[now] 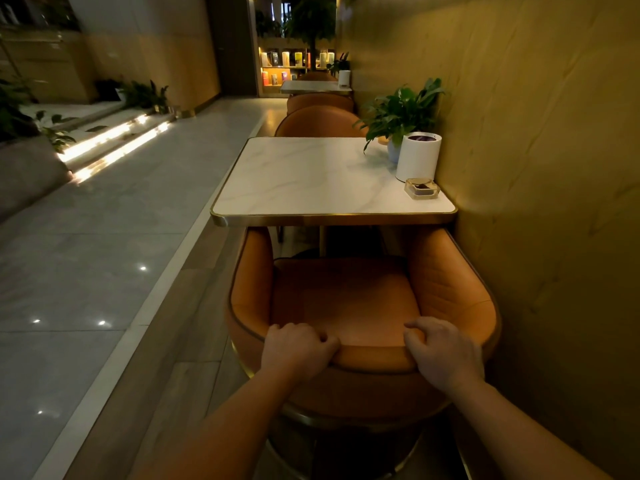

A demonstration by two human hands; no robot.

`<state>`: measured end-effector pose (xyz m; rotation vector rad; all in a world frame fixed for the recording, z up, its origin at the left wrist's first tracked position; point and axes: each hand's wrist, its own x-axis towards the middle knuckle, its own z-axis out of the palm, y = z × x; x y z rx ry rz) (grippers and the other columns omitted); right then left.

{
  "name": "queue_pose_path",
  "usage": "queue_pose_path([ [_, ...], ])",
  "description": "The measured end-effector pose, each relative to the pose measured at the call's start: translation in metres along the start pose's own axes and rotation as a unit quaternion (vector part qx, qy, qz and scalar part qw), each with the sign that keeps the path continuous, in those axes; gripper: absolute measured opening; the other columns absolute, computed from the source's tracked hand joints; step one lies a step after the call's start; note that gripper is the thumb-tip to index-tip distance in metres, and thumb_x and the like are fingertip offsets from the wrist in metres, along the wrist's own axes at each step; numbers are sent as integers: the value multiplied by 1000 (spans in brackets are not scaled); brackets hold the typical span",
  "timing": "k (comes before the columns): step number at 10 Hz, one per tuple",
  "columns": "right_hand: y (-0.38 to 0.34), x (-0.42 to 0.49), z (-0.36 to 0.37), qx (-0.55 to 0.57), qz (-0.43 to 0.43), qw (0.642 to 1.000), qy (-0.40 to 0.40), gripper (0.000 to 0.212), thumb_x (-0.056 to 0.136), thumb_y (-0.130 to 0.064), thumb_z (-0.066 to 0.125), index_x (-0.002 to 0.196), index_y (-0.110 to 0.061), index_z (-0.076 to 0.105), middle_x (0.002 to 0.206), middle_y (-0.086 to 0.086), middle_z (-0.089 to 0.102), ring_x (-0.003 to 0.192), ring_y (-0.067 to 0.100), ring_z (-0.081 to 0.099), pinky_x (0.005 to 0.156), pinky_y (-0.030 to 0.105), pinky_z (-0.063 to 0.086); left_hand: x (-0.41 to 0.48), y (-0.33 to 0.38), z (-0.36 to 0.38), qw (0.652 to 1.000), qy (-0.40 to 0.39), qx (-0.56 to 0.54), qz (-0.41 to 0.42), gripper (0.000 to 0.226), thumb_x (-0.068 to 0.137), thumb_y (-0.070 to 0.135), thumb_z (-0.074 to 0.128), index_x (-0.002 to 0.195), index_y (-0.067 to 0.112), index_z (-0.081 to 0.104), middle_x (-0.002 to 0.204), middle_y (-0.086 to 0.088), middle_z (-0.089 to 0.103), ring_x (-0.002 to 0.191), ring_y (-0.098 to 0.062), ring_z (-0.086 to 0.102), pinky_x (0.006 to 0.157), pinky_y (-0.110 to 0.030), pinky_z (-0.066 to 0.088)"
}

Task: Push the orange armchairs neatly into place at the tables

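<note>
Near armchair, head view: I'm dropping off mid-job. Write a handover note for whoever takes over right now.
Hands: the left hand and the right hand each grip the top rim of the backrest, either side of centre.
Things: the armchair faces the table squarely. Its arm tips are just under the front edge, most of the seat is out, and its right side is close to the wall.
Done: chair lined up.
Left: probably push it further in, then check the other armchairs beyond the table.
</note>
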<state>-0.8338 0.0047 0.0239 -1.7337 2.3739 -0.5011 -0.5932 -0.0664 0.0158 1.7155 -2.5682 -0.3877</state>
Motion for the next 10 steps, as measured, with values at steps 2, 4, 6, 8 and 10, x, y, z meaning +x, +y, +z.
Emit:
queue_pose_path([
  [2,-5,3,-7,-18,0,998,-59,46,97,-55,41,139,-38,49,142,-9,52,127,18,48,98,39,42,4,-2,2,1000,-22,13,9,53,85,58,14,77,27,56,80,7,57,76,-14,48,96,-49,36],
  [4,-10,0,-12,-26,-4,995,-93,48,100,-53,38,140,-29,50,139,-4,54,124,20,50,100,41,43,-9,-1,-5,1000,-24,-9,-5,45,95,53,16,95,33,55,100,8,55,101,-17,51,112,-62,19],
  [6,-54,-14,-39,-56,-32,992,-106,49,101,-52,40,138,-22,52,135,-1,57,122,19,52,96,39,47,-45,-32,-48,1000,-7,10,-9,49,98,57,18,126,32,50,122,-1,56,121,-23,50,115,-63,15],
  [8,-148,-22,-65,-31,-47,993,-104,49,102,-48,41,144,-22,47,146,1,49,133,21,45,104,38,40,-80,-92,-118,999,25,-8,-23,53,99,56,21,145,33,33,147,-6,43,142,-26,31,119,-63,8],
  [10,-260,-32,-97,-11,-48,996,-75,49,101,-44,48,145,-24,45,145,0,50,132,20,47,100,37,43,-107,-166,-189,997,66,-28,-11,57,99,58,22,151,33,23,158,-7,30,149,-26,18,120,-60,5],
])
